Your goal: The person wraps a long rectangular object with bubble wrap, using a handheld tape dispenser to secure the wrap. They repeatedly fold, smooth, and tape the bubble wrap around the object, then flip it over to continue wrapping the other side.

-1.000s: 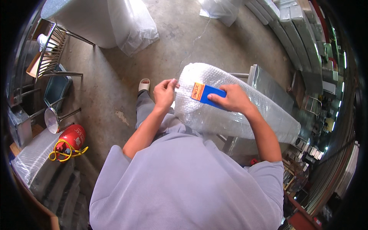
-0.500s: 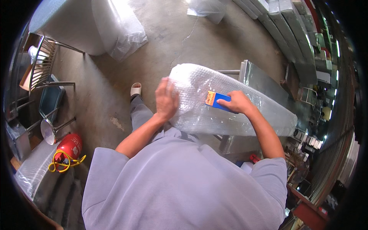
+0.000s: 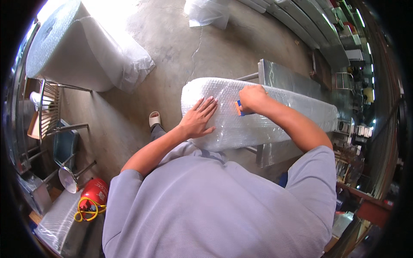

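left hand: laid flat with fingers spread wide on the near end of the bubble-wrapped bundle, holding nothing.
right hand: fingers closed around a blue and orange tape dispenser, pressed against the top of the bundle.
bundle: long, lying across a metal frame in front of the person.
floor: bare concrete, with a big bubble wrap roll at upper left.
lower left: red canister with a yellow cord.

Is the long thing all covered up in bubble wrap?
Yes, as far as shown: bubble wrap covers the long bundle end to end, with the left hand pressed flat on it. Its underside is hidden.
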Demonstrator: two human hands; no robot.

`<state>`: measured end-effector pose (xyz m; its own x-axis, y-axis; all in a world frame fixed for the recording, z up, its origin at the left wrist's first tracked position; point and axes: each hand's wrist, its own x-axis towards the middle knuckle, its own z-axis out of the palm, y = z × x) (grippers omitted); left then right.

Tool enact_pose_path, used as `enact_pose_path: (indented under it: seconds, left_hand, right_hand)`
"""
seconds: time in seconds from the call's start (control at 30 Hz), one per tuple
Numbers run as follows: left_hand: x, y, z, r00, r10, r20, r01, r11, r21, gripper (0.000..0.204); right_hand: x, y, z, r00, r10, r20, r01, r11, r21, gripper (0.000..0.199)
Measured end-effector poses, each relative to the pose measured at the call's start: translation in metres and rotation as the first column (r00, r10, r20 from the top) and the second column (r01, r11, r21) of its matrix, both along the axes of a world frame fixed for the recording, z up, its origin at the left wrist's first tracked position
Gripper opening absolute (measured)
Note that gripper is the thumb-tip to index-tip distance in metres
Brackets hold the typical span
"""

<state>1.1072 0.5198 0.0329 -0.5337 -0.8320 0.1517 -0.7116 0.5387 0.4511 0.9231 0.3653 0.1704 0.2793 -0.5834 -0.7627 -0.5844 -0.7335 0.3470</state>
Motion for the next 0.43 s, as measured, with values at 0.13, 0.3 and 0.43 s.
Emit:
enact_pose_path:
  seconds: [0.13, 0.3, 0.43]
  left_hand:
    - [0.000, -0.004, 0.003, 0.999, -0.016, 0.037, 0.016, 1.000, 0.004, 0.090]
    - [-0.023, -0.005, 0.010, 0.968, -0.011, 0.251, -0.004, 0.998, 0.059, 0.095]
    - [-0.044, -0.034, -0.005, 0.978, -0.206, 0.042, 0.208, 0.977, -0.044, 0.103]
  right_hand:
    - [-0.021, -0.006, -0.007, 0.922, 0.099, -0.374, -0.189, 0.959, -0.213, 0.020]
    - [-0.067, -0.022, 0.084, 0.898, -0.415, 0.147, 0.440, 0.861, -0.253, 0.044]
    - [-0.082, 0.005, 0.111, 0.516, -0.779, 0.356, 0.827, 0.561, 0.029, 0.049]
